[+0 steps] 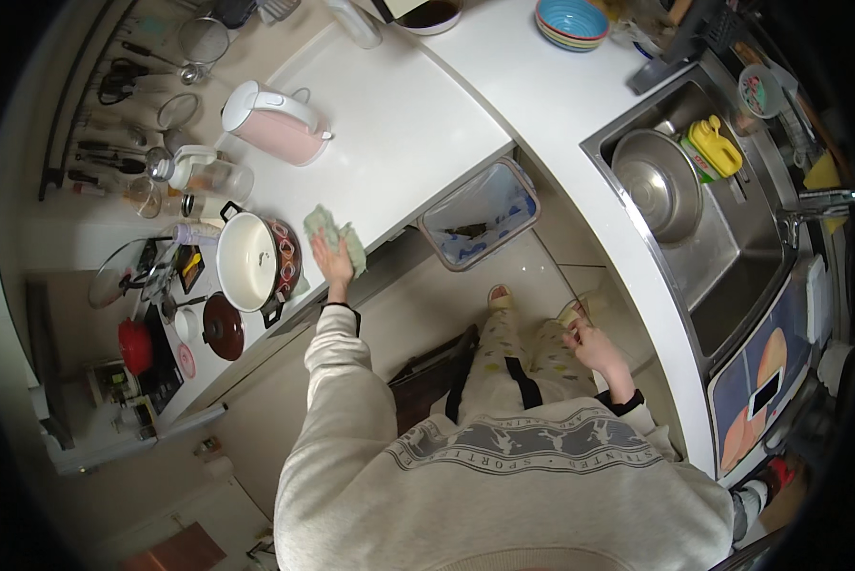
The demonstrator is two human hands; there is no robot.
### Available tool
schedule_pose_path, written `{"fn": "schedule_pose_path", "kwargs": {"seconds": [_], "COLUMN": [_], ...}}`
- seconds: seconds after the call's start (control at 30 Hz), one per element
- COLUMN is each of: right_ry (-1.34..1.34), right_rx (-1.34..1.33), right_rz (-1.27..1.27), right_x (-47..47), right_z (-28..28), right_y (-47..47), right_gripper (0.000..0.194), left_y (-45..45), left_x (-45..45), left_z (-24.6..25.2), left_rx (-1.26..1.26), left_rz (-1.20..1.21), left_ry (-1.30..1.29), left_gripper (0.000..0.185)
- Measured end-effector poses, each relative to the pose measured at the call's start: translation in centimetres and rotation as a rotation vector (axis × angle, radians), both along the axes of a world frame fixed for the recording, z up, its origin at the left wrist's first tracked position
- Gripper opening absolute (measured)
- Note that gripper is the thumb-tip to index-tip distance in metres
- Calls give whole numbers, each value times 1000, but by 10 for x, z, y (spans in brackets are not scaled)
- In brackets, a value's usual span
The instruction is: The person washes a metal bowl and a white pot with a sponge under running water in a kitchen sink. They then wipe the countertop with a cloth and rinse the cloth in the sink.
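My left hand (334, 260) lies over a crumpled pale green cloth (350, 241) at the edge of the white counter (370, 157). Just left of it stands a large enamel pot (247, 260), white inside and patterned outside, with black handles and no lid on it. A corner of another greenish cloth (301, 287) shows beside the pot. Farther up the counter is a pink and white electric kettle (284, 128). My right hand (593, 348) hangs by my right leg, with nothing seen in its loosely bent fingers.
A lined waste bin (450, 255) stands on the floor below the counter. The steel sink (720, 264) on the right holds a metal basin (648, 182) and a yellow bottle (721, 151). A brown lid (224, 327), glass jug (213, 178) and stacked bowls (572, 25) sit on the counters.
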State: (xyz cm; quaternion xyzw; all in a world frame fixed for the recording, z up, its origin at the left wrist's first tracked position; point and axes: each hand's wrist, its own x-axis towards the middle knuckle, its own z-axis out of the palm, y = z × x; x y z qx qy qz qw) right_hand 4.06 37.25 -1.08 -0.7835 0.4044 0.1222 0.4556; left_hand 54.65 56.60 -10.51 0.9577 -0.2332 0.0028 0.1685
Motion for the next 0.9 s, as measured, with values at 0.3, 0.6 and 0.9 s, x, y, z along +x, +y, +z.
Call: {"fn": "schedule_pose_path", "kwargs": {"seconds": [0.3,0.6,0.9], "right_ry": [60,87,105], "right_rx": [20,20,107], "right_rz": [-268,-272,-269], "right_x": [-55,-61,-27], "right_z": [9,-22,-11], "right_y": [15,39,45], "right_gripper": [32,31,36], "left_y": [-25,-105,-244], "left_x": [24,67,54], "left_z": [-9,4,10], "left_rx": [254,271,281], "left_rz": [503,254,-352], "left_ry": [213,286,297], "left_gripper": [79,84,79]}}
